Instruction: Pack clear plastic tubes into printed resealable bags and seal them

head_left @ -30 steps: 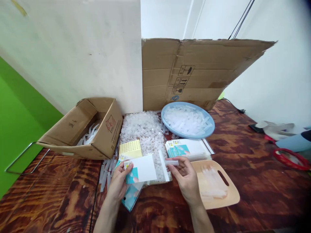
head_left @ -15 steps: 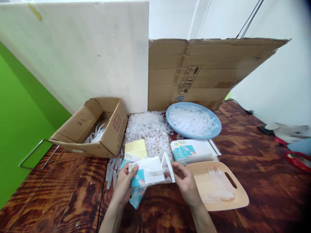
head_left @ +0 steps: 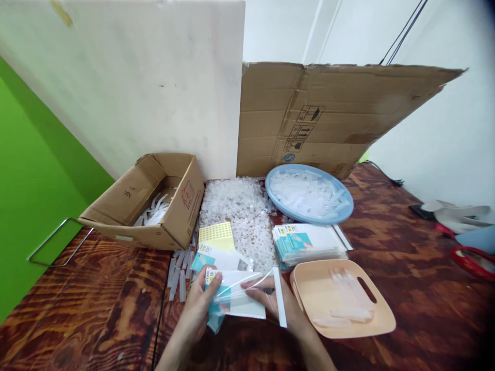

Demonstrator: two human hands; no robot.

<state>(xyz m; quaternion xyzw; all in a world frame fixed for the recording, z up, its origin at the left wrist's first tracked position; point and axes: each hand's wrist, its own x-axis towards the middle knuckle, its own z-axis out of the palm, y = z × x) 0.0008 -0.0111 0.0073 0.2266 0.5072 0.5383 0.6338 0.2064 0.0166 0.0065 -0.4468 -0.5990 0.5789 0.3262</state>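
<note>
A clear plastic bag (head_left: 273, 288) with a white-edged flap holds a white and teal printed card (head_left: 247, 307). My left hand (head_left: 203, 296) grips the card's left end, thumb on top. The fingers of my right hand (head_left: 263, 292) are closed together and show through the clear film, reaching into the bag's right end over the card. What they pinch is blurred by the film. Beneath lie more printed cards (head_left: 222, 258) and a yellow dotted sticker sheet (head_left: 216, 235).
An orange tray (head_left: 309, 288) with translucent strips lies at right, below stacked bagged cards (head_left: 325, 239). Behind are a blue basin (head_left: 350, 203) of strips and a heap of small clear pieces (head_left: 235, 198). A cardboard box (head_left: 180, 216) stands left, loose strips (head_left: 178, 278) beside it.
My right hand has moved left from the bag's flap into its open end. The bag and card have come slightly lower and nearer to me.
</note>
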